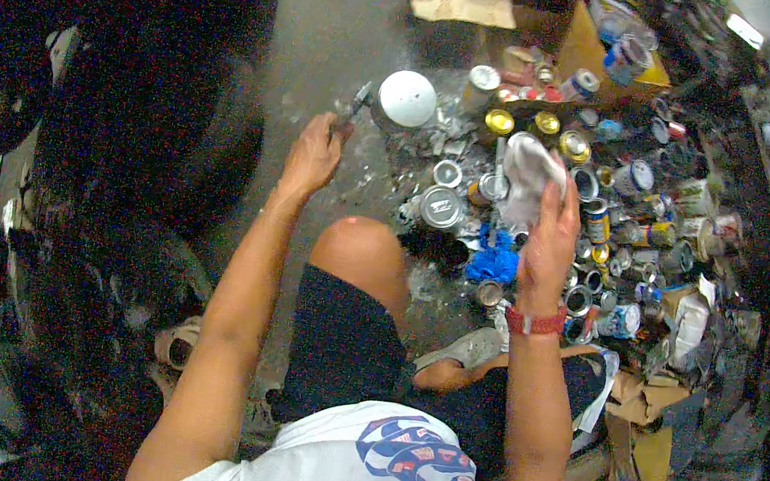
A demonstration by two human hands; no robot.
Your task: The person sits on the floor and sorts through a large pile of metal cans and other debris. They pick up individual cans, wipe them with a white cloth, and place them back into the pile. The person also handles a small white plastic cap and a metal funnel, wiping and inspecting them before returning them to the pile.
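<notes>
My left hand [316, 154] is closed round a slim dark-handled tool [360, 99], its end pointing away from me; its exact kind is not clear. A white round lid or can top [407, 98] lies just to the right of this tool. My right hand [553, 229], with a red band on its wrist, has its fingers against a pale, crumpled cloth-like thing [528, 175], blurred by motion. Below that is a bright blue crumpled thing [495, 257]. A grey-lidded can [442, 207] stands to its left.
Many paint cans and spray cans [637, 178] crowd the ground on the right. Cardboard boxes [463, 1] sit at the far side, one holding cans. A large dark shape [158, 84] fills the left. My bent knee [361, 249] is between my arms.
</notes>
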